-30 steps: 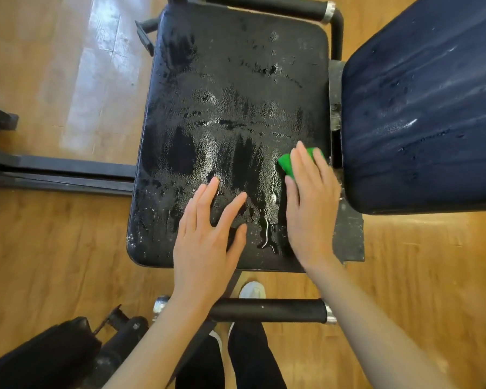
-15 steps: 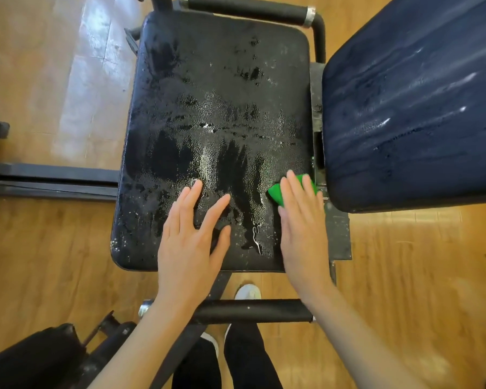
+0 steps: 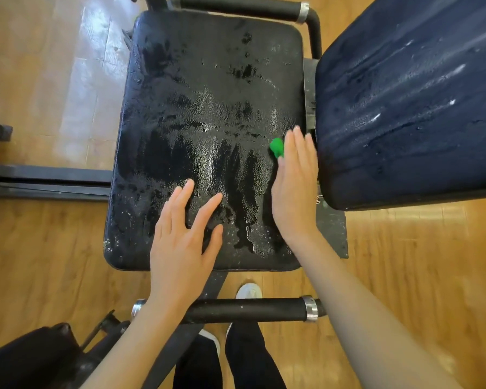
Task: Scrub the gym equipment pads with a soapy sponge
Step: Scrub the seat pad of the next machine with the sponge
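The black seat pad point(image 3: 208, 80) is wet, with soapy streaks across its middle. My left hand point(image 3: 184, 242) rests flat on the pad's near part with its fingers spread. My right hand point(image 3: 295, 186) is at the pad's right edge, fingers straight and tilted on its side, holding a green sponge point(image 3: 277, 147) against the pad. Only a corner of the sponge shows beside my index finger, and my thumb is hidden. The dark blue back pad point(image 3: 410, 102) rises at the right, wet with white suds streaks.
A black foam roller bar point(image 3: 250, 308) with metal end caps crosses below the seat. Another roller bar point(image 3: 244, 7) lies at the far end. A dark metal frame rail point(image 3: 45, 181) runs along the wooden floor at left. My legs and white shoes stand under the near bar.
My right hand slid the sponge toward me along the pad's right edge, then away again, and has tilted onto its side. My left hand stayed flat on the pad.
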Available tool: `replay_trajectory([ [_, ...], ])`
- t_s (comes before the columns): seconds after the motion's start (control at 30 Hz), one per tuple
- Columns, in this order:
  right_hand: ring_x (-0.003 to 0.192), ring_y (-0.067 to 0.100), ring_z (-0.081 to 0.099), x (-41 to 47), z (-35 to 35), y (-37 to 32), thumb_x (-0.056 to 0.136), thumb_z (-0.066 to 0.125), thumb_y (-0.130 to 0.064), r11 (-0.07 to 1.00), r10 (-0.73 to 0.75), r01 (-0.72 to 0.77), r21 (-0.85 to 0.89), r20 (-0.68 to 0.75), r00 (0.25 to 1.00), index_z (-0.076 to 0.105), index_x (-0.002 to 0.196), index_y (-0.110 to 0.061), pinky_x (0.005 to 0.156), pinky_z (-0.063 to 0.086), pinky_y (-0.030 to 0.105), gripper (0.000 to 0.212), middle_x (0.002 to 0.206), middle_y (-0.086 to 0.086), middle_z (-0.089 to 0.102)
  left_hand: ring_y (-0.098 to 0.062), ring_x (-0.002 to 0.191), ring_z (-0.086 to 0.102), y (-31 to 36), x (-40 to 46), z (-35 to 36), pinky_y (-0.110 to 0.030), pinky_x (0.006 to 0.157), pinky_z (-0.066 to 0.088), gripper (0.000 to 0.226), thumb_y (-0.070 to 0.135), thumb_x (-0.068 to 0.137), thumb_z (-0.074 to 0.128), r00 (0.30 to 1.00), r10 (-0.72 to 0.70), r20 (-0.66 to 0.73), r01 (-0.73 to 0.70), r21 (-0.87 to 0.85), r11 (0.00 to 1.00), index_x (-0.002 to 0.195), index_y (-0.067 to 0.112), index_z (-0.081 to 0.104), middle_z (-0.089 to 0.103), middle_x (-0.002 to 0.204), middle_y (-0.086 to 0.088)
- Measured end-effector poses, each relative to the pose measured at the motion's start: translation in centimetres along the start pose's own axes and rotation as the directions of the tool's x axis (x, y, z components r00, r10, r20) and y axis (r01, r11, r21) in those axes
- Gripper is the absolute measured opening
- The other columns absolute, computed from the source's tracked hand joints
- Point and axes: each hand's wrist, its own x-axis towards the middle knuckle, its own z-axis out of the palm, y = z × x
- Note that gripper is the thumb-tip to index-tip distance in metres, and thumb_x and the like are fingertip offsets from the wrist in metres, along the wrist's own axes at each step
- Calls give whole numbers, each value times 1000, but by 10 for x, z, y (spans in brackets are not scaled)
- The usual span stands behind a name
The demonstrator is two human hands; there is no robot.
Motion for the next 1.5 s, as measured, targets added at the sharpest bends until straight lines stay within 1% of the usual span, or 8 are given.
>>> replay_trajectory([
  [0.23,149,20,6,-89,-24,10,98,46,2,998,-41,44,-35,88,995,21,152,-7,121,15,43,60,160,6,18,-31,146,28,1,0,0,-49,114,34,47,34,98,48,1000,-4,6,4,-9,1000,144,24,50,31,157,-11],
  [0.47,148,24,15,-36,-17,11,101,42,-6,995,-102,103,2,90,991,33,148,-6,121,11,43,47,157,9,28,-31,146,28,0,-1,0,-47,115,31,47,33,98,49,1000,-4,-2,4,1,1000,144,24,50,31,157,-12],
  [0.6,149,21,6,-129,-40,17,101,31,-10,996,-88,87,15,193,977,22,152,-10,120,14,48,52,161,4,15,-31,146,29,1,0,0,-48,113,34,46,32,98,49,1000,1,-6,-1,-21,1000,143,23,50,32,157,-13],
  [0.77,148,21,14,-106,-39,22,98,44,-9,974,-218,225,-7,222,950,35,148,-10,120,12,46,50,157,3,29,-31,146,29,0,0,-1,-48,114,34,46,33,98,48,1000,2,-1,-2,-27,1000,143,24,50,32,157,-13],
  [0.93,149,20,13,-108,-31,12,99,50,-6,995,-102,99,24,151,983,36,147,-14,120,14,50,51,157,1,29,-31,146,28,0,0,0,-49,114,33,46,34,99,47,1000,0,-3,0,-28,1000,144,23,49,31,157,-13],
  [1.1,147,19,19,-132,-41,26,100,42,-20,975,-220,220,22,170,960,42,145,-16,120,15,47,44,154,-2,36,-31,147,27,0,0,-3,-47,115,31,46,34,100,46,1000,10,5,-9,-38,999,144,23,49,31,157,-13],
  [1.33,149,15,9,-143,-34,12,101,47,-11,967,47,-76,242,122,991,35,148,-16,119,15,51,48,157,-5,28,-29,150,19,-4,-7,-12,-42,123,11,49,33,100,43,998,23,60,-18,-84,996,147,20,45,25,160,-11],
  [1.5,148,11,14,-104,-33,18,104,42,-17,947,49,-82,309,113,992,38,147,-16,120,16,49,43,154,-7,33,-29,150,21,-15,-29,-22,-43,123,11,48,30,99,43,999,-16,28,18,-83,996,145,17,47,28,158,-11],
])
